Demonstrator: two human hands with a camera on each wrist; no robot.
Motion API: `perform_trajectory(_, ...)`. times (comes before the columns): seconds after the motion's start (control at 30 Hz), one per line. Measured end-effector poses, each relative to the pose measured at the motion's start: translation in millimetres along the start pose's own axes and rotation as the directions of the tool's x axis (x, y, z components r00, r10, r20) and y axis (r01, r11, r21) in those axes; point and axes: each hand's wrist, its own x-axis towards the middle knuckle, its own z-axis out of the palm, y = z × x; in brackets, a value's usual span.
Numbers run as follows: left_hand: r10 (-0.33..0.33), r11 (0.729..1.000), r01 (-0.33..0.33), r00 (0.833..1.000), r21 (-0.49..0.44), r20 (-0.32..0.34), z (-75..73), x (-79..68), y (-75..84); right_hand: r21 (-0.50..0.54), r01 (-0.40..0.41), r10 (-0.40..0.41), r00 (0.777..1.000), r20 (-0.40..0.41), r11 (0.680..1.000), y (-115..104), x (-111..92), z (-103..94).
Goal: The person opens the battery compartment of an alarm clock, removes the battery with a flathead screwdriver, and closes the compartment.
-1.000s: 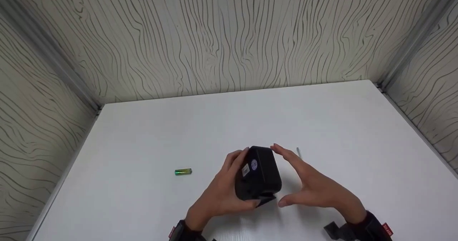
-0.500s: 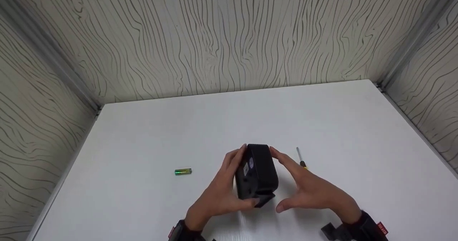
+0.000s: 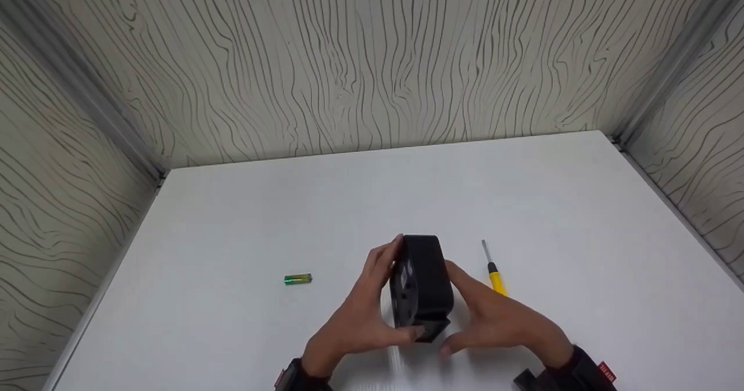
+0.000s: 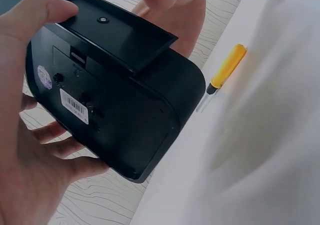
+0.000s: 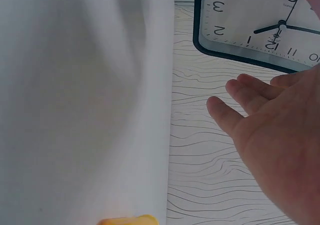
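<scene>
My left hand (image 3: pixel 357 315) grips a black desk clock (image 3: pixel 429 275) above the table, thumb on its base and fingers along the far edge. In the left wrist view the clock's back (image 4: pixel 135 120) shows a barcode label, a round purple sticker and small knobs; its base (image 4: pixel 107 27) has a screw. The white numbered face (image 5: pixel 240 20) appears in the right wrist view, turned toward my right hand (image 3: pixel 500 321). That hand is beside the clock, fingers extended near the face and thumb apart, gripping nothing.
A yellow-handled screwdriver (image 3: pixel 496 277) lies on the white table (image 3: pixel 232 222), right of the clock and close to my right hand. Left of my left hand lies a green battery (image 3: pixel 297 278). Wood-patterned panels (image 3: pixel 372 60) stand behind the table and at both sides.
The clock has turned in my left hand, so less of its back shows in the head view. My right hand has shifted slightly left and lower, uncovering the screwdriver's handle.
</scene>
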Motion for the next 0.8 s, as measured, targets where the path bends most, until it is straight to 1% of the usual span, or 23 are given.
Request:
perform_trajectory(0.17,0.017,0.999,-0.017,1.0,-0.04,0.011,2.8,0.5,0.8,-0.001,0.012,-0.012,1.0,0.017,1.0,2.1,0.6,4.0)
perform_trajectory(0.37,0.027,0.996,-0.026,1.0,-0.089,0.009,3.6,0.8,1.7,-0.008,-0.006,0.006,1.0,0.025,1.0,0.8,1.4,7.9)
perform_trajectory(0.53,0.029,0.994,-0.028,1.0,-0.104,0.011,3.0,-0.1,2.1,-0.011,-0.004,0.004,1.0,0.012,1.0,0.3,2.7,9.8)
perform_trajectory(0.7,0.029,0.995,-0.026,0.999,-0.096,0.034,3.3,-0.3,2.4,0.036,0.07,-0.069,0.997,-0.029,0.997,1.2,4.0,8.3)
perform_trajectory(0.8,0.03,0.994,-0.025,0.998,-0.102,0.051,3.6,-0.8,1.6,0.054,0.084,-0.081,0.995,-0.053,0.995,1.1,3.9,6.7)
